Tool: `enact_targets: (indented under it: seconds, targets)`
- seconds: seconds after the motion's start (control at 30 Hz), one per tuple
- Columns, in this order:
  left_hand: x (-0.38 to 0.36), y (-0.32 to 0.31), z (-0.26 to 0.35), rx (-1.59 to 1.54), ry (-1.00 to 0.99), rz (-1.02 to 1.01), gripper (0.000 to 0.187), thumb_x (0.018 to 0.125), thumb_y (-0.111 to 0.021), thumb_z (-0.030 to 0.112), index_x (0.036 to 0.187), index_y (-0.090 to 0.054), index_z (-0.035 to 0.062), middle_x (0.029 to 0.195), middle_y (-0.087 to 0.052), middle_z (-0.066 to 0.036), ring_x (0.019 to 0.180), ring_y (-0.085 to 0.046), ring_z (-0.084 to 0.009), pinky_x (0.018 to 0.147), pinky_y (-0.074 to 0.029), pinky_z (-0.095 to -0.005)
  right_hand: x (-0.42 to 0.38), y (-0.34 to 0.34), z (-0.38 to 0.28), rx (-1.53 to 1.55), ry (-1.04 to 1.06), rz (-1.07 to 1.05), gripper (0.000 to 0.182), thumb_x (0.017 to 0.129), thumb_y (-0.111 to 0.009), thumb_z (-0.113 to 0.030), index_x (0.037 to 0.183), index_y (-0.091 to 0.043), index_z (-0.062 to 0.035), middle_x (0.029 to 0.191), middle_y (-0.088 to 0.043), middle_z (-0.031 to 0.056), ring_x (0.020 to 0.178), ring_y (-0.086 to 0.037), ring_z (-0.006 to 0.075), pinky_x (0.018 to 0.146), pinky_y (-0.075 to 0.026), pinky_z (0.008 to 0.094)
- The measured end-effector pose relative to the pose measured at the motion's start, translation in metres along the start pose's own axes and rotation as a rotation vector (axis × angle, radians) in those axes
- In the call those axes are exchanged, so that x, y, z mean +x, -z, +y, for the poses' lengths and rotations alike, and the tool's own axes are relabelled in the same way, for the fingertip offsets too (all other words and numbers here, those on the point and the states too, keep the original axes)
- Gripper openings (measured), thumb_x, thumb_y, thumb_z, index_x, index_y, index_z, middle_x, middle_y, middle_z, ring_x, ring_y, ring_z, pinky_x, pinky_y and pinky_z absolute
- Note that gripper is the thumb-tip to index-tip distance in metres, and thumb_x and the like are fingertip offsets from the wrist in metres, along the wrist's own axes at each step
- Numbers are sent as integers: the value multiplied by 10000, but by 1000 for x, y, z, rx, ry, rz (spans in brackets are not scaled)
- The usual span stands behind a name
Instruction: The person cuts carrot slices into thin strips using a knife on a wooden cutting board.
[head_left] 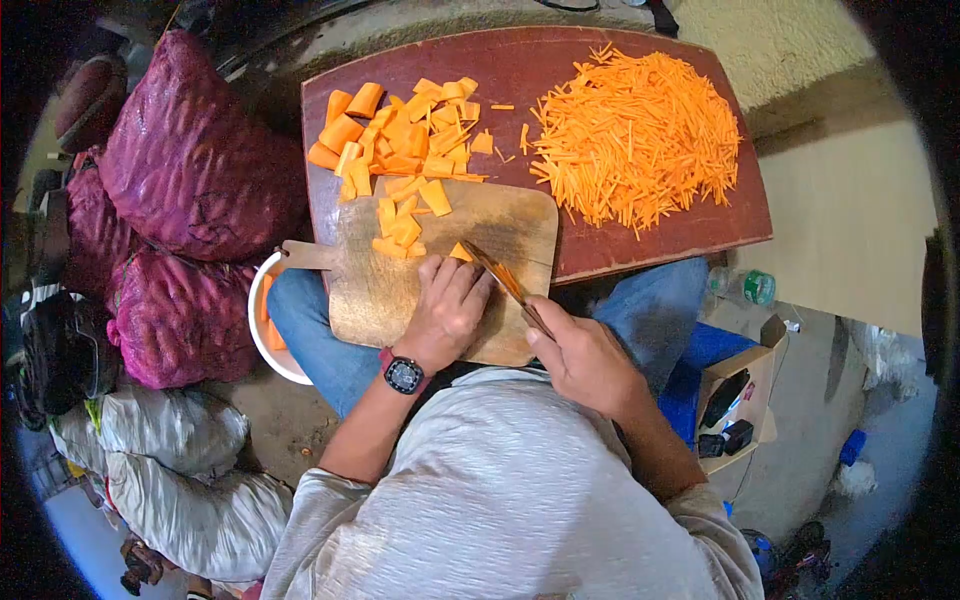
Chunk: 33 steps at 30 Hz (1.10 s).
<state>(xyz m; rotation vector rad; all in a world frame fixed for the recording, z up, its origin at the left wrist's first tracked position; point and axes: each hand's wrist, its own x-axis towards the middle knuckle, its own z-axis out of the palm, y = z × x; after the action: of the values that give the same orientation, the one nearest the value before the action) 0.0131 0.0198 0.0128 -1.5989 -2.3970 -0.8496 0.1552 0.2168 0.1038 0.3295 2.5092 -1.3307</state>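
Note:
My right hand (580, 355) is closed around the handle of a kitchen knife (505, 280), whose blade points up and left over the wooden cutting board (370, 300). Beside the blade, my left hand (447, 312) rests on the board with its fingers bent, pressing by a small orange carrot piece (461, 252); what lies under the fingertips is hidden. Several flat carrot slices (400, 225) lie on the board's upper left. Beyond it, a heap of carrot chunks (400, 135) sits on the red table (520, 70), with a large pile of carrot strips (640, 140) to the right.
Purple mesh sacks (200, 150) stand at the left, white sacks (200, 510) below them. A white tub (262, 345) with carrot pieces is by my left leg. On the right are an open cardboard box (765, 390) and a plastic bottle (758, 287).

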Motion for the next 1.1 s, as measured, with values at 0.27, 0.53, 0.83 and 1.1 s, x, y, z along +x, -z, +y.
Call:
enact_targets:
  seconds: [0.27, 0.53, 0.83, 1.1]
  targets:
    - [3, 3, -3, -44, 38, -27, 375, 876, -674, 92, 1219, -716, -54, 1134, -657, -174, 1122, -622, -354, 1069, -415, -535, -3, 0, -1, 13, -23, 7, 364, 1105, -609, -148, 1430, -573, 11, 1117, -744, 309, 1061, -727, 527, 854, -579, 548]
    - [4, 2, -1, -49, 86, -22, 366, 872, -672, 88, 1210, -721, -46, 1106, -641, -161, 1115, -608, -355, 1050, -423, -507, 1, 0, -2, 83, -21, 12, 366, 1107, -609, -142, 1434, -582, 18, 1044, -735, 307, 961, -734, 515, 807, -577, 505]
    - [0, -1, 0, -85, 117, 33, 402, 799, -747, 66, 1191, -729, -22, 1100, -629, -146, 1094, -598, -350, 981, -419, -479, 2, -3, 0, 22, 54, 30, 345, 1103, -599, -114, 1425, -592, 9, 978, -733, 266, 908, -765, 445, 784, -575, 477]
    - [3, 0, -2, -146, 171, 66, 390, 733, -821, 35, 1115, -752, 0, 1028, -608, -126, 1024, -581, -337, 913, -406, -468, -6, -1, -3, 36, 26, 22, 352, 1094, -623, -137, 1413, -596, 9, 1031, -742, 288, 965, -753, 487, 801, -576, 481]
